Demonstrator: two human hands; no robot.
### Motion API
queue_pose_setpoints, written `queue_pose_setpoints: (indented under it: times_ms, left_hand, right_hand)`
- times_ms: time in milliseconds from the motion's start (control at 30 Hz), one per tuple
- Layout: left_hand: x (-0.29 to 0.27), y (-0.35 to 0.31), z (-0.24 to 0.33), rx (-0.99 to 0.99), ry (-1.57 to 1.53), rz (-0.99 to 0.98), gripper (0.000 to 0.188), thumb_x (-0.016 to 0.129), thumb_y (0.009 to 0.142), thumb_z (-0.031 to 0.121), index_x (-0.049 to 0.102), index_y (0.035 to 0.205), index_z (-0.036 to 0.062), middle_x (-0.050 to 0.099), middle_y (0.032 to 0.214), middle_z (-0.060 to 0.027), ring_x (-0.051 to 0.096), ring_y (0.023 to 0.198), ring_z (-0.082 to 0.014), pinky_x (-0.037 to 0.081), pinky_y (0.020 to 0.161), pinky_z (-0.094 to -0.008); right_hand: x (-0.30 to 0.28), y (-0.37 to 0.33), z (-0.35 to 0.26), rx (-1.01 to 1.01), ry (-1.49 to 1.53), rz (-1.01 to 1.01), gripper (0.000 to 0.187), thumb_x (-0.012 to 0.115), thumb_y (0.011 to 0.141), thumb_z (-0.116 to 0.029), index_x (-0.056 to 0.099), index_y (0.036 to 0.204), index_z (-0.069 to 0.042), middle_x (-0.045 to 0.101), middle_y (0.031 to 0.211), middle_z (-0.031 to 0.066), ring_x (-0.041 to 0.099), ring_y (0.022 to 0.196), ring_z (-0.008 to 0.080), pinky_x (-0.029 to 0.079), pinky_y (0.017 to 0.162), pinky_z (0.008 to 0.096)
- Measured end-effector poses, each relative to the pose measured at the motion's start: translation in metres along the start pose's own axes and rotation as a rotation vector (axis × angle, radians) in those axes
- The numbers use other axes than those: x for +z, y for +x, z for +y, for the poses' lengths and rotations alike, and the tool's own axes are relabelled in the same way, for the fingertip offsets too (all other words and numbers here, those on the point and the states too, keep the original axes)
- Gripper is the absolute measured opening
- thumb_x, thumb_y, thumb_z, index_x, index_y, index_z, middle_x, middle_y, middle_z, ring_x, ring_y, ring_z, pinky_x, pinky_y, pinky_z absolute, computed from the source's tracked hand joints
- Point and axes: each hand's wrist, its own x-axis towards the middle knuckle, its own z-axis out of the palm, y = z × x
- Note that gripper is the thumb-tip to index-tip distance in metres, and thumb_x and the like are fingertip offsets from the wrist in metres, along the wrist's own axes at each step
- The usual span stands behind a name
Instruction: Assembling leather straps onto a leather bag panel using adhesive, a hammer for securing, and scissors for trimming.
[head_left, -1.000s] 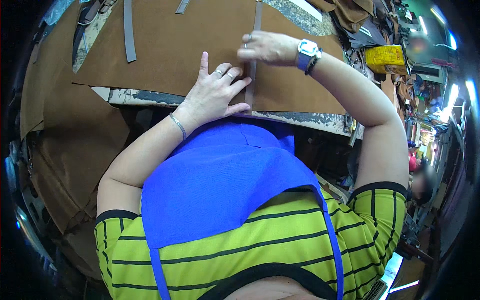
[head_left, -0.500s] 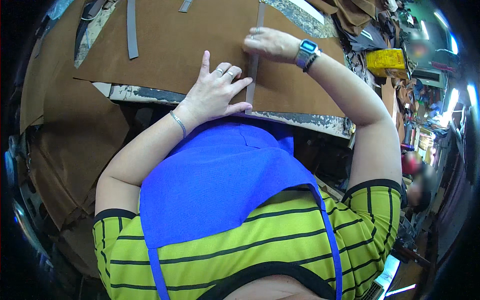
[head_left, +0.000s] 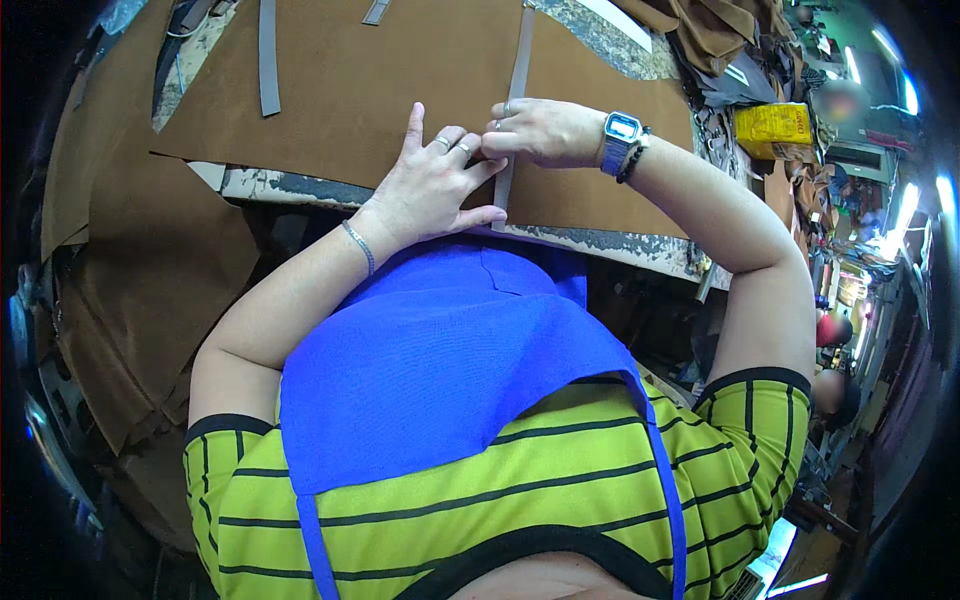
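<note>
A large brown sheet [head_left: 350, 90], which looks like leather, lies flat over the worktable. Across it runs a narrow straight grey strip [head_left: 520, 65], its near end at the table's front edge. My left hand [head_left: 425, 185] rests beside the strip with fingers spread; its thumb and forefinger touch the strip's left side. My right hand [head_left: 548, 132] is closed over the middle of the strip, its fingertips close to my left fingers. Whatever the right fingers may hold is hidden.
Another grey strip [head_left: 268, 60] and a short grey piece [head_left: 376, 12] lie on the sheet. Brown material [head_left: 150, 290] hangs at the left. Scraps [head_left: 715, 45] and a yellow package [head_left: 772, 128] are at the right. The table's worn front edge [head_left: 640, 247] is close to my apron.
My right hand has moved down along the strip, toward me, and now meets my left hand's fingers. The left hand stays about where it was.
</note>
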Motion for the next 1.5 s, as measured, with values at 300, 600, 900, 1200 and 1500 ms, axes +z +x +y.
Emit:
queue_pose_setpoints:
  times_ms: [300,600,900,1200,1500]
  left_hand:
    - [-0.002,0.000,-0.001,-0.004,-0.021,0.019,0.060,0.052,0.082,0.065,0.062,0.123,0.0223,0.055,0.115,-0.0067,0.048,0.117,-0.0236,0.012,0.107,-0.0688]
    - [-0.004,-0.001,0.002,-0.019,-0.039,-0.037,0.060,0.053,0.082,0.065,0.062,0.123,0.0219,0.055,0.114,-0.0063,0.048,0.118,-0.0236,0.015,0.107,-0.0685]
    - [-0.005,0.000,0.001,-0.026,-0.028,-0.076,0.061,0.051,0.082,0.066,0.061,0.123,0.0224,0.053,0.118,-0.0068,0.047,0.119,-0.0231,0.013,0.107,-0.0688]
    - [-0.006,0.000,0.002,-0.024,-0.029,-0.067,0.059,0.051,0.083,0.065,0.061,0.123,0.0222,0.054,0.117,-0.0075,0.046,0.120,-0.0236,0.013,0.107,-0.0688]
    - [-0.006,0.001,0.002,-0.018,-0.030,-0.025,0.059,0.052,0.083,0.065,0.062,0.121,0.0210,0.055,0.114,-0.0074,0.048,0.119,-0.0246,0.014,0.108,-0.0677]
  right_hand:
    - [-0.001,0.000,-0.001,0.001,0.013,-0.068,0.026,0.058,0.083,-0.011,0.051,0.107,-0.009,0.063,0.094,0.0107,0.060,0.098,0.0288,0.052,0.083,0.0386]
    - [-0.007,-0.001,0.007,0.127,-0.021,-0.118,0.020,0.060,0.080,-0.007,0.051,0.097,-0.010,0.061,0.088,0.0094,0.058,0.097,0.0280,0.050,0.083,0.0371]
    - [-0.011,-0.003,0.015,0.261,-0.049,-0.068,0.016,0.059,0.082,-0.009,0.050,0.096,-0.009,0.063,0.088,0.0099,0.060,0.092,0.0296,0.052,0.077,0.0385]
    - [-0.007,-0.006,0.014,0.266,-0.007,-0.039,0.020,0.060,0.078,-0.004,0.051,0.095,-0.009,0.061,0.087,0.0094,0.059,0.092,0.0297,0.052,0.078,0.0389]
    - [0.000,-0.007,0.022,0.379,0.007,0.011,0.017,0.059,0.083,-0.011,0.050,0.097,-0.008,0.059,0.087,0.0122,0.060,0.091,0.0314,0.051,0.076,0.0405]
